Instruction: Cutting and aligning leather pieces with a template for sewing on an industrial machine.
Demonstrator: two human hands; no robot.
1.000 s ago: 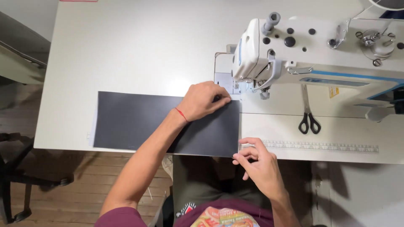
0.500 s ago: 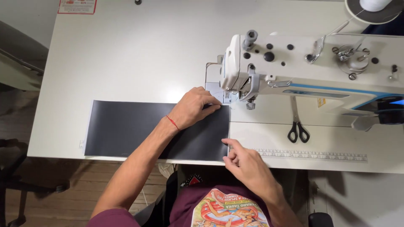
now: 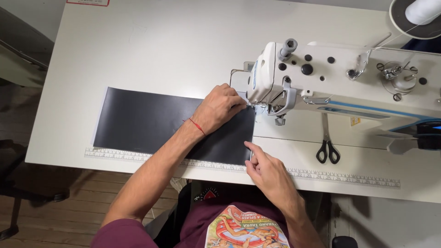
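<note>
White work table (image 3: 138,50) fills most of the head view; a printed ruler strip (image 3: 349,177) runs along its near edge. The white industrial sewing machine (image 3: 349,87) occupies the 2 o'clock quarter, head toward centre, with a white thread cone (image 3: 422,9) at the far right corner.

A long black fabric panel (image 3: 142,121) lies flat on the table from 9 o'clock toward centre, its right short edge ending just beside the needle area (image 3: 264,108) of the machine.

Left hand (image 3: 220,108) lies palm down on the panel's far right corner, fingers together and flat, tips pressed at the edge next to the presser foot; whether the cloth sits under the foot cannot be made out, as the machine head hides it. A red thread band (image 3: 197,126) circles that wrist.

Right hand (image 3: 268,170), at 6 o'clock, is loosely curled with the index finger extended, its tip touching the panel's near right corner; it grips nothing.

Black-handled scissors (image 3: 327,146) lie on the table at 3 o'clock, under the machine arm, well apart from both hands.
</note>
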